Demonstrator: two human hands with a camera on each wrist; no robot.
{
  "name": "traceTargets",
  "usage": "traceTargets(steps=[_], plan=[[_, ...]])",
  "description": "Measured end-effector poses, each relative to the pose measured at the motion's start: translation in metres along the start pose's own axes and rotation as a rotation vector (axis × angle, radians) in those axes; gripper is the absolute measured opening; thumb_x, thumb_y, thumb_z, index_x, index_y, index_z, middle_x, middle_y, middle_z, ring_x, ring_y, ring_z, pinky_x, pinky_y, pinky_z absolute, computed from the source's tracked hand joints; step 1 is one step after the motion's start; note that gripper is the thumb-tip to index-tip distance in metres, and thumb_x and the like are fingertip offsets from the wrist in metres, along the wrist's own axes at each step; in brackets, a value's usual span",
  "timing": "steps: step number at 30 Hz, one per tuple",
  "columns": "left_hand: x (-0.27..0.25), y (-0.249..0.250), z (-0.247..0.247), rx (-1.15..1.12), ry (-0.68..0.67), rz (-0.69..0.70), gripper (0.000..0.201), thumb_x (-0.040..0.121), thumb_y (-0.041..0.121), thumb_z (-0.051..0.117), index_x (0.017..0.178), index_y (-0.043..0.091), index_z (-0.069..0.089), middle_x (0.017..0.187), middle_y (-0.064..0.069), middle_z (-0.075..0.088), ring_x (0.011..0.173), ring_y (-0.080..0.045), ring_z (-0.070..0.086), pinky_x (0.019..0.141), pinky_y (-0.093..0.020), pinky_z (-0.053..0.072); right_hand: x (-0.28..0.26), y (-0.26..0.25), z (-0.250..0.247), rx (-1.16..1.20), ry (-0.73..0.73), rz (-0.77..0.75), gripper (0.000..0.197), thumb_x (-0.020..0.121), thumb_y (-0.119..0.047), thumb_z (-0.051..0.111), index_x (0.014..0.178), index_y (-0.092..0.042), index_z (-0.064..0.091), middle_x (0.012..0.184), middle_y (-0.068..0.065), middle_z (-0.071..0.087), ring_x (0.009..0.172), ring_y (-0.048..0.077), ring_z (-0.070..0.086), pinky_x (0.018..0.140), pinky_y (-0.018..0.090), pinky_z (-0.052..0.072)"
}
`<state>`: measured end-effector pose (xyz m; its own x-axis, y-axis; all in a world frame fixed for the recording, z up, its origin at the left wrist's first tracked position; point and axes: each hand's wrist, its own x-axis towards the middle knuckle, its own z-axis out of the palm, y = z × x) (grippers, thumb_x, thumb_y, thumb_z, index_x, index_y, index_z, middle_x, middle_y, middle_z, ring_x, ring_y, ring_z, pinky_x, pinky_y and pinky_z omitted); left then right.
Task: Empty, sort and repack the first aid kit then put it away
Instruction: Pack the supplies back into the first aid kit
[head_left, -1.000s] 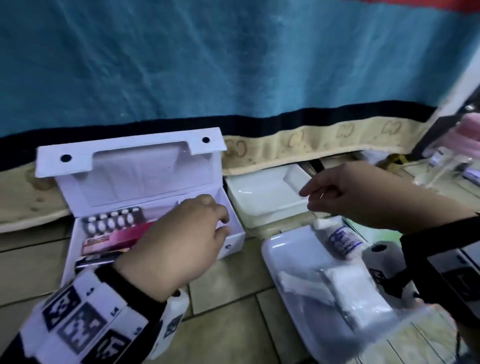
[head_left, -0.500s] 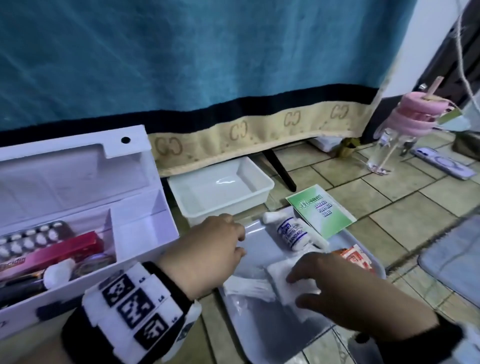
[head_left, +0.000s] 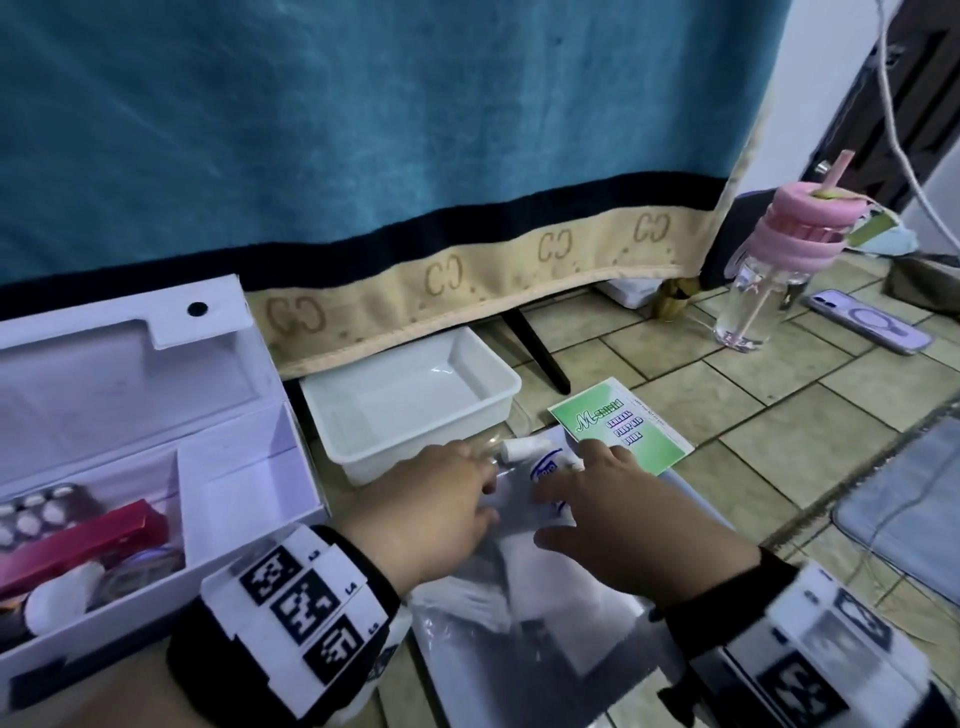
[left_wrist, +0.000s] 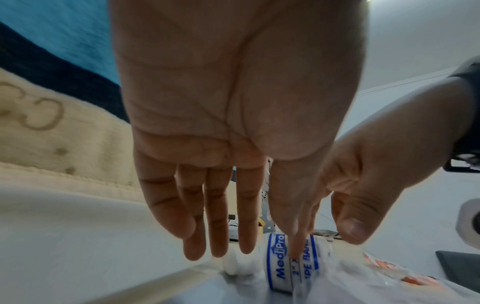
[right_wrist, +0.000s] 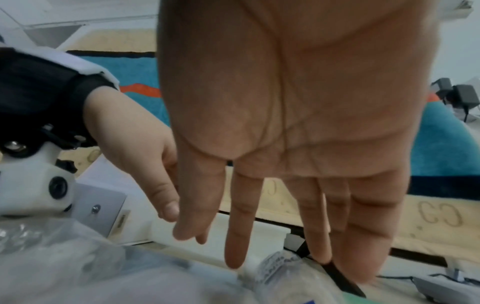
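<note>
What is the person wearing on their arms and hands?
The left hand and right hand are bare, with no gloves. Each wrist has a black sleeve cuff and a white band printed with black-and-white square codes. A small white camera hangs under the left wrist.

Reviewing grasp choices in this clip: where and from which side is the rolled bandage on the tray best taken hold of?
Probably across its middle, over the blue-printed label, coming from above. The bandage roll lies on its side in clear wrapping on the tray, so its round flanks are open to thumb and fingers. Both the left hand and right hand hover over it, fingers straight.
</note>
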<state>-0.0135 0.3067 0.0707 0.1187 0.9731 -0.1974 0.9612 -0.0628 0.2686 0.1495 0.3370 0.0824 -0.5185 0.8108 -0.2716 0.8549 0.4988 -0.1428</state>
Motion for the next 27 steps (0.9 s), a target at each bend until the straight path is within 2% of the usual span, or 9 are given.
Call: traceTargets(steps=[4,8,10,13,16,19,23,25,27], plan=[[-0.003,-0.005,-0.002,-0.011,0.011,-0.011,0.031,0.091,0.039,0.05,0.119,0.026,0.054,0.122,0.002,0.047,0.11,-0.02,0.05,0.094,-0.037,0.044,0.014,0.0,0.009,-0.069,-0.06,0.028,0.033,0.093,-0.045,0.044,0.121,-0.031,0.052,0.124,0.01,0.038,0.114,0.026,0.039,0.08,0.031,0.036],[-0.009,-0.01,-0.006,-0.016,0.048,0.005,0.031,0.093,0.038,0.048,0.121,0.026,0.052,0.123,0.004,0.046,0.11,-0.018,0.049,0.09,-0.029,0.042,0.02,0.002,0.012,-0.082,-0.07,0.057,0.033,0.093,-0.043,0.045,0.116,-0.024,0.057,0.121,0.012,0.039,0.102,0.026,0.039,0.078,0.032,0.034],[-0.015,-0.013,-0.01,-0.028,0.077,0.005,0.03,0.094,0.038,0.046,0.121,0.027,0.052,0.123,0.006,0.045,0.109,-0.016,0.049,0.085,-0.025,0.038,0.021,0.002,0.008,-0.031,-0.08,0.056,0.028,0.092,-0.043,0.046,0.108,-0.027,0.062,0.117,0.01,0.04,0.095,0.024,0.034,0.082,0.033,0.037],[-0.03,-0.019,-0.017,-0.082,0.153,-0.006,0.029,0.093,0.04,0.045,0.119,0.03,0.052,0.121,0.011,0.045,0.109,-0.012,0.049,0.09,-0.028,0.043,0.016,-0.005,-0.006,0.018,-0.137,0.034,0.027,0.089,-0.048,0.049,0.107,-0.035,0.064,0.116,0.005,0.04,0.109,0.023,0.039,0.097,0.034,0.04],[-0.051,-0.03,-0.03,-0.145,0.247,-0.028,0.027,0.093,0.042,0.045,0.118,0.033,0.053,0.118,0.017,0.045,0.108,-0.004,0.048,0.088,-0.019,0.039,0.008,-0.019,-0.025,0.068,-0.17,-0.043,0.028,0.088,-0.049,0.052,0.107,-0.034,0.066,0.117,0.002,0.042,0.11,0.019,0.047,0.097,0.032,0.043],[-0.076,-0.05,-0.044,-0.169,0.313,-0.096,0.024,0.092,0.043,0.047,0.114,0.037,0.054,0.116,0.021,0.047,0.102,0.001,0.049,0.079,-0.01,0.035,0.002,-0.036,-0.043,0.121,-0.13,-0.108,0.026,0.086,-0.048,0.057,0.109,-0.04,0.066,0.119,-0.001,0.044,0.111,0.014,0.05,0.095,0.027,0.043],[-0.114,-0.089,-0.051,-0.2,0.37,-0.258,0.018,0.087,0.04,0.056,0.105,0.041,0.055,0.103,0.023,0.048,0.088,0.002,0.05,0.071,-0.009,0.034,0.002,-0.061,-0.057,0.108,-0.022,-0.171,0.03,0.083,-0.047,0.06,0.113,-0.042,0.063,0.124,-0.007,0.042,0.111,0.01,0.048,0.095,0.021,0.038],[-0.132,-0.109,-0.049,-0.197,0.375,-0.333,0.018,0.082,0.039,0.064,0.097,0.044,0.054,0.1,0.02,0.051,0.085,0.002,0.052,0.07,-0.013,0.034,0.005,-0.073,-0.061,0.117,0.02,-0.205,0.03,0.082,-0.046,0.062,0.113,-0.044,0.063,0.126,-0.01,0.04,0.105,0.007,0.047,0.09,0.017,0.034],[-0.149,-0.127,-0.042,-0.181,0.34,-0.396,0.024,0.077,0.041,0.069,0.083,0.049,0.048,0.102,0.017,0.054,0.09,-0.003,0.053,0.077,-0.021,0.038,0.008,-0.086,-0.062,0.139,0.056,-0.249,0.031,0.081,-0.043,0.065,0.112,-0.046,0.062,0.126,-0.011,0.039,0.103,0.006,0.045,0.089,0.016,0.033]])
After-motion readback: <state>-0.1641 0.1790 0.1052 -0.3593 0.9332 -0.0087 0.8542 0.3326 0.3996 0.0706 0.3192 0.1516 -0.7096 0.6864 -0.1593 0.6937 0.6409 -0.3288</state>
